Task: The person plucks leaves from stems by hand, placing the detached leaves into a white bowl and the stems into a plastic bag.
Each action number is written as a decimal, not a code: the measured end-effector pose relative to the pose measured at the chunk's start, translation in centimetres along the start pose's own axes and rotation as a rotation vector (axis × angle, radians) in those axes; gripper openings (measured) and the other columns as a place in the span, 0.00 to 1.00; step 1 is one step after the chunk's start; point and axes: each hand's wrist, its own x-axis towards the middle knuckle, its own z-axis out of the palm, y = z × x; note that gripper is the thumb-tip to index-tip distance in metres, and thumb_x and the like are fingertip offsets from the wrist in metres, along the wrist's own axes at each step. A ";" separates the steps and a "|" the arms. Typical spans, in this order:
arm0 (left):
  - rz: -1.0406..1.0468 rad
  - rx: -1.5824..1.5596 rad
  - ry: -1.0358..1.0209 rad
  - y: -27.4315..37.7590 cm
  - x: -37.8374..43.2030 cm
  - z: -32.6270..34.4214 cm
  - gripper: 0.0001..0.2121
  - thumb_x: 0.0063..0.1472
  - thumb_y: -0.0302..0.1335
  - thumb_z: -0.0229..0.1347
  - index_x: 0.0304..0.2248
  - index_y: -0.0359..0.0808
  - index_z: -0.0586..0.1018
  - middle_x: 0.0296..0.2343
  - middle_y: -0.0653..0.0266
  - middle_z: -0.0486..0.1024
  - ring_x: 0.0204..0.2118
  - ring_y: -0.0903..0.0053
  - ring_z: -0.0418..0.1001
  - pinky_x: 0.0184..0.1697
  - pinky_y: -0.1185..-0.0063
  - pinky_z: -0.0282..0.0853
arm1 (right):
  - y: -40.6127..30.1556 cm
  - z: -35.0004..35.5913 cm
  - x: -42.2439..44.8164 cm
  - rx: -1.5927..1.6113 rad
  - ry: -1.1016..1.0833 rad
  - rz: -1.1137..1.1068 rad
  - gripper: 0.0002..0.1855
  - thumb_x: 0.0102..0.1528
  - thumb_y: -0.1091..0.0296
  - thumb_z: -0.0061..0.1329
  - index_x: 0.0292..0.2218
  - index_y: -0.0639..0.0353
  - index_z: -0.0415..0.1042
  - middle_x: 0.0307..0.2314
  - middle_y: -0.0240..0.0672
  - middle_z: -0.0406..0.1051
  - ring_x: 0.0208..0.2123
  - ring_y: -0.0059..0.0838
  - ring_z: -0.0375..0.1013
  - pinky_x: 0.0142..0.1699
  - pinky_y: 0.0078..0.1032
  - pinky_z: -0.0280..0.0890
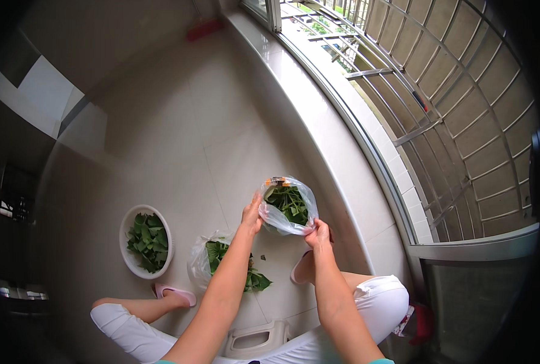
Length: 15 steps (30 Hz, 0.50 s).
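Observation:
Between my two hands, the rim of a clear plastic bag (313,195) is spread into a ring. Green leaf stems (290,202) lie inside it. My left hand (252,216) grips the bag's left edge, and my right hand (319,233) pinches its lower right edge. Below, partly hidden by my left forearm, a second clear plastic bag (198,264) rests on the floor with leafy greens (216,255) in its mouth. More leaves (258,281) spill out to its right. Farther left stands a white plastic basket (172,255) holding loose green leaves (147,241).
Beneath me is a plastic stool (251,339). My feet in pink slippers (179,295) flank the greens. A raised tiled ledge (306,100) runs along the right, below a window with metal bars (415,127). A small leaf piece (263,257) lies on the tiled floor (160,159).

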 end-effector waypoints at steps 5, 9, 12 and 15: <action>0.197 0.743 0.642 -0.6 -3.4 3.1 0.27 0.45 0.34 0.53 0.43 0.31 0.57 0.40 0.52 0.57 0.46 0.65 0.52 0.47 0.72 0.49 | 1.2 -1.5 1.2 -0.020 0.144 -0.077 0.11 0.48 0.71 0.30 0.33 0.62 0.62 0.30 0.37 0.65 0.28 0.31 0.63 0.33 0.28 0.59; 0.945 1.581 0.078 -1.0 -6.8 4.4 0.29 0.40 0.26 0.51 0.45 0.36 0.56 0.42 0.56 0.56 0.47 0.61 0.49 0.50 0.70 0.42 | 1.7 -0.6 1.4 -0.058 0.044 -0.147 0.11 0.48 0.71 0.31 0.33 0.63 0.62 0.29 0.37 0.65 0.31 0.33 0.64 0.37 0.30 0.59; 0.951 1.858 -0.107 -2.3 -8.0 4.4 0.21 0.41 0.25 0.49 0.39 0.38 0.65 0.37 0.58 0.62 0.44 0.65 0.54 0.51 0.69 0.40 | 1.7 0.2 0.8 -0.047 -0.001 -0.127 0.08 0.47 0.70 0.32 0.30 0.60 0.63 0.24 0.36 0.65 0.26 0.30 0.63 0.33 0.28 0.59; 0.524 2.201 -0.302 -2.9 -7.0 2.8 0.10 0.42 0.23 0.46 0.28 0.40 0.72 0.26 0.61 0.67 0.37 0.69 0.60 0.52 0.68 0.39 | 1.4 2.2 -0.6 0.003 -0.007 -0.115 0.07 0.47 0.69 0.33 0.27 0.58 0.62 0.21 0.33 0.64 0.24 0.28 0.62 0.30 0.25 0.59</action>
